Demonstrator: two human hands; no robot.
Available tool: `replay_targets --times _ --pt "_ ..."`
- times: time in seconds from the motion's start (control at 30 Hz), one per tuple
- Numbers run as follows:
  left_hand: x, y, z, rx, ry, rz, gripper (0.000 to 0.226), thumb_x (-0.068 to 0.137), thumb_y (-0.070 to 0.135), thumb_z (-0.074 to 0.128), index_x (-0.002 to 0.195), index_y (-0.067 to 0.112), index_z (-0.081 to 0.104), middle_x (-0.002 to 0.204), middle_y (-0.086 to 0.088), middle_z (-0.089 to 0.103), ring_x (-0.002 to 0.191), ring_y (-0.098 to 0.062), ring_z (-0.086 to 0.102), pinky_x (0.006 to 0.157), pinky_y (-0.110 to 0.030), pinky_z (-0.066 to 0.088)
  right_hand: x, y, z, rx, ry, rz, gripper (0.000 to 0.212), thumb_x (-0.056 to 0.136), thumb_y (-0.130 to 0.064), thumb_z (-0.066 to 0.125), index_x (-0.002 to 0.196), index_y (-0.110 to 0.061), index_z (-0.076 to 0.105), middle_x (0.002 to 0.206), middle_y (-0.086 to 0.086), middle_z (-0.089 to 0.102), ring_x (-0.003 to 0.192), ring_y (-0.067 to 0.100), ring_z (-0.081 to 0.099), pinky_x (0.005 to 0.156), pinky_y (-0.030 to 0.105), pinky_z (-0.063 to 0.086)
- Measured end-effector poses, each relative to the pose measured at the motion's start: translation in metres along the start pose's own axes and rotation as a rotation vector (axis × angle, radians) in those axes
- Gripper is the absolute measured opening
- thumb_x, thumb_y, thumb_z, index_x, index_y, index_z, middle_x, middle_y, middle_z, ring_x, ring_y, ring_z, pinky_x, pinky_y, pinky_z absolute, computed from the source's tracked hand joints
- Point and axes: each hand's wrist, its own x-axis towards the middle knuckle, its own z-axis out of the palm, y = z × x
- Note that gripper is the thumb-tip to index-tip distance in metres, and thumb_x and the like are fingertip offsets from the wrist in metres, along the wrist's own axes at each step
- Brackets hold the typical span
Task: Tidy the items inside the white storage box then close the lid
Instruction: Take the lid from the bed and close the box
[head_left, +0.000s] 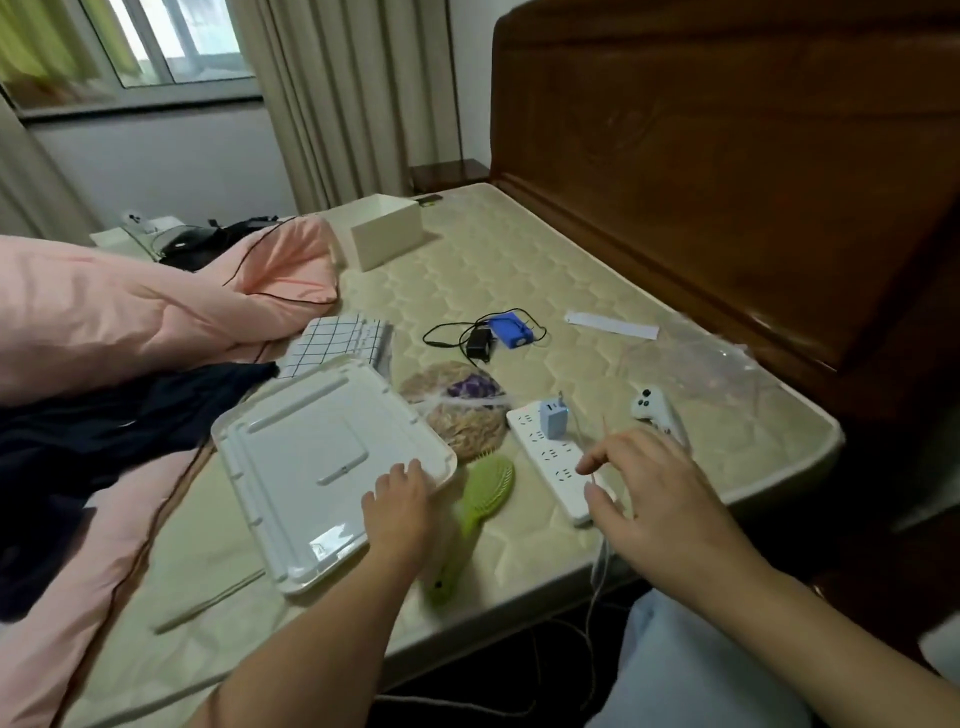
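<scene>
Lid (311, 462) lies flat on the mattress (519, 270), left hand (397, 512) resting fingers on its near corner, grip loose, likely steadying it. Right hand (660, 493) hovers over the power strip (558, 457), grip wide, holding nothing; white box (387, 239) sits well beyond both.

We see white lid (311, 467): smooth plastic, slight gloss. Storage box (387, 236): matt white plastic. Mattress (519, 270): quilted cloth, dull sheen. Headboard (727, 156): carved wood, polished. Quilt (130, 312): soft pink cloth, matt. Green brush (483, 499): plastic. Power strip (550, 457): smooth white plastic. We note paper strip (613, 326), matt.
</scene>
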Motion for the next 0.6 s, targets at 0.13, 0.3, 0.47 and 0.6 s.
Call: replay_targets --times 0.13,0.3,0.47,0.6 --pt "0.006 -0.018 0.014 0.094 -0.012 -0.012 0.043 0.102 0.012 0.048 0.144 0.016 0.04 0.138 -0.009 0.05 0.128 -0.031 0.05 0.098 -0.04 0.045 0.004 0.0 0.001 -0.006 -0.042 0.041 0.018 0.094 -0.023 0.068 0.108 -0.034 0.064 0.113 -0.017 0.057 0.111 0.014 0.053 0.102 0.041 0.046" --pt "0.004 -0.031 -0.004 0.129 0.129 0.017 0.04 0.097 0.004 0.049 0.136 0.011 0.048 0.131 -0.014 0.051 0.122 -0.035 0.049 0.092 -0.041 0.047 0.009 -0.008 0.006 -0.06 -0.088 0.037 0.017 0.095 -0.027 0.066 0.107 -0.038 0.063 0.111 -0.02 0.054 0.112 0.013 0.052 0.102 0.04 0.045" --pt "0.009 -0.035 -0.09 -0.156 0.402 -0.005 0.051 0.088 0.003 0.061 0.137 0.015 0.056 0.117 -0.013 0.056 0.101 -0.034 0.052 0.074 -0.041 0.045 0.013 -0.023 0.001 -0.078 -0.083 0.021 0.019 0.097 -0.029 0.064 0.112 -0.04 0.06 0.115 -0.02 0.055 0.114 0.01 0.051 0.101 0.034 0.043" --pt "0.0 -0.009 -0.183 -0.426 0.65 0.094 0.051 0.094 0.007 0.063 0.143 0.021 0.058 0.113 -0.01 0.057 0.101 -0.031 0.054 0.072 -0.044 0.049 0.015 -0.033 -0.019 -0.038 -0.017 -0.005 0.026 0.099 -0.034 0.063 0.122 -0.04 0.052 0.121 -0.019 0.053 0.117 0.007 0.052 0.099 0.029 0.046"
